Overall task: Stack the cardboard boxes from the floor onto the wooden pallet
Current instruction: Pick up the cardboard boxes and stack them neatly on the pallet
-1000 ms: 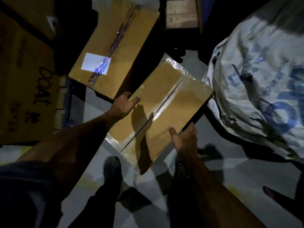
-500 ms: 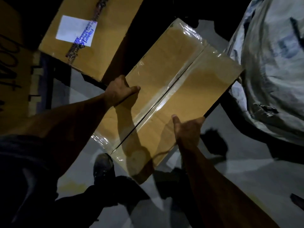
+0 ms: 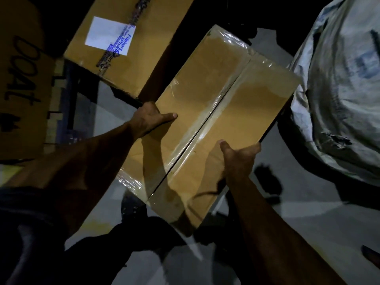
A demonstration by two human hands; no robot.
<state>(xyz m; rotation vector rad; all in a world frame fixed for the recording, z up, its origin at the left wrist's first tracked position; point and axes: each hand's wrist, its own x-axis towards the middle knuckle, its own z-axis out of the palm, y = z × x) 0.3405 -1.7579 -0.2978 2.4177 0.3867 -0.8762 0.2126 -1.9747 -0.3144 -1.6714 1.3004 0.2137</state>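
A long brown cardboard box [image 3: 207, 95] sealed with clear tape down its middle seam fills the centre of the head view, lifted off the grey floor. My left hand [image 3: 150, 117] grips its left long edge, thumb lying on the top face. My right hand [image 3: 238, 156] grips the right long edge near the lower half, thumb on top and fingers curled under. A second cardboard box [image 3: 144, 38] with a white label lies at the upper left, on what looks like a blue-framed pallet [image 3: 67, 112].
A large brown carton [image 3: 18, 83] with "boat" handwritten on it stands at the far left. A big white woven sack [image 3: 339, 83] bulges at the right, close to the held box's far corner. My dark shoes [image 3: 131, 206] and shadows lie on the floor below.
The taped box has risen off the floor and come closer to the camera, with both hands staying on its long edges. The view has tilted down and left.
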